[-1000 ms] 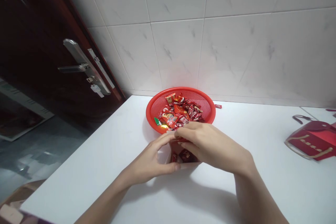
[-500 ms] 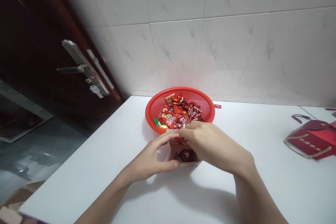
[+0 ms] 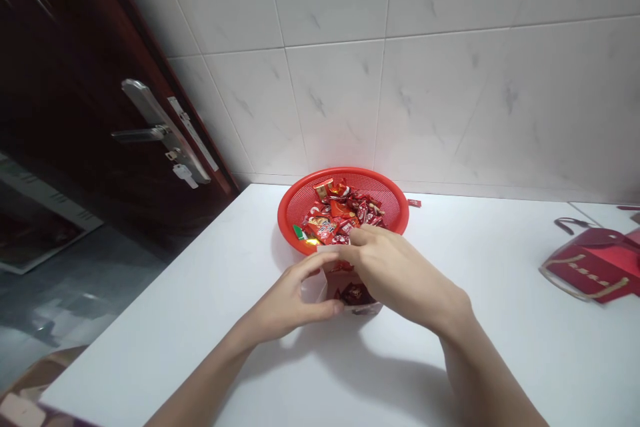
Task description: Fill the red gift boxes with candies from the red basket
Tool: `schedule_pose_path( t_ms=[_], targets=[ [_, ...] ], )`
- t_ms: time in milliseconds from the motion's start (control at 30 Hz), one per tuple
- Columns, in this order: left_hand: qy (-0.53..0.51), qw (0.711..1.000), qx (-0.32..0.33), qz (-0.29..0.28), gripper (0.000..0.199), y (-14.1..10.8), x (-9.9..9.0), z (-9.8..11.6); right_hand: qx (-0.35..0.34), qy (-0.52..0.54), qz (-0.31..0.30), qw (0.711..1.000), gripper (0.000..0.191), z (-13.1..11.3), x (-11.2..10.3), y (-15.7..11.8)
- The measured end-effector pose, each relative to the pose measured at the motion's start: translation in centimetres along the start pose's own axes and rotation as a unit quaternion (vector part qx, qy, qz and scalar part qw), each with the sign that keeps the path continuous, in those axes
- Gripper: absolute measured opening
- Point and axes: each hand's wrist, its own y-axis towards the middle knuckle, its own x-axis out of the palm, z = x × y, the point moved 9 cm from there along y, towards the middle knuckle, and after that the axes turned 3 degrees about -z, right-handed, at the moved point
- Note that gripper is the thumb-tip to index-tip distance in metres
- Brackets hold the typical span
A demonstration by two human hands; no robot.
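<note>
A small open paper box (image 3: pixel 367 310) stands on the white table in front of me, with dark red wrapped candies (image 3: pixel 355 293) inside. My left hand (image 3: pixel 280 303) is closed round its left side, thumb at the near rim and fingers along the far edge. Over the right and far side of the box bends my right hand (image 3: pixel 400 273), its fingers curled at the far rim beside a pale flap (image 3: pixel 326 249). Its fingertips are partly hidden. Just behind is a red plastic basket (image 3: pixel 286 220) holding many wrapped candies (image 3: pixel 325 227).
At the right lies a dark red gift box (image 3: pixel 585 270) with a cord handle. One small red packet (image 3: pixel 415 203) rests beside the basket. A tiled wall (image 3: pixel 330 107) backs the white table (image 3: pixel 210 287). To the left is a dark door with a metal handle (image 3: pixel 143 135).
My right hand has shifted slightly left and its fingers have moved at the far rim. A white bit by its fingertips is now covered. The near side of the box shows more.
</note>
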Motion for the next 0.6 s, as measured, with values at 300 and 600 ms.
schedule_pose_path(
  t_ms=[300, 600],
  targets=[
    [-0.006, 1.0, -0.003, 0.012, 0.057, 0.0, 0.0, 0.0, -0.051, 0.087, -0.003, 0.995, 0.019, -0.6, -0.3, -0.4],
    [0.087, 0.995, 0.027, 0.034, 0.05, -0.1, -0.1, -0.9, 0.005, 0.155, 0.113, 0.981, 0.016, 4.4, -2.9, -5.1]
  ],
)
